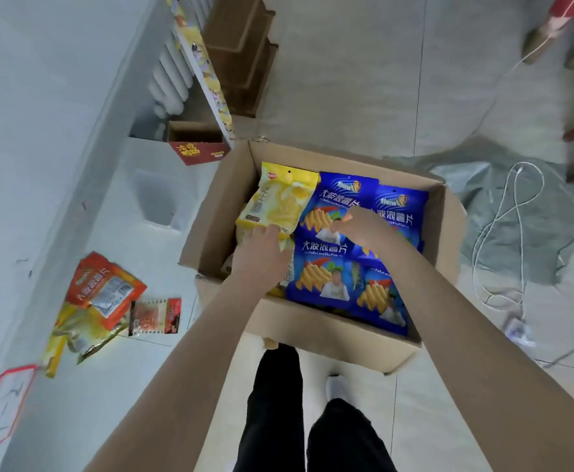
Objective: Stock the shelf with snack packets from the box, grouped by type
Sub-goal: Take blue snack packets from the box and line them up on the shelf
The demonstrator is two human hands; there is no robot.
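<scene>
An open cardboard box stands on the floor in front of me. Inside lie several blue chip packets on the right and yellow packets on the left. My left hand grips the bottom edge of a yellow packet, which is tilted up above the others. My right hand reaches over the blue packets, its fingers pinching the edge of one of them. On the white shelf surface at the left lie an orange packet, a yellow packet and a small red packet.
A small red carton stands at the shelf's far end beside a radiator. Stacked brown boxes sit beyond. White cables and a grey cloth lie on the floor to the right. My legs stand just before the box.
</scene>
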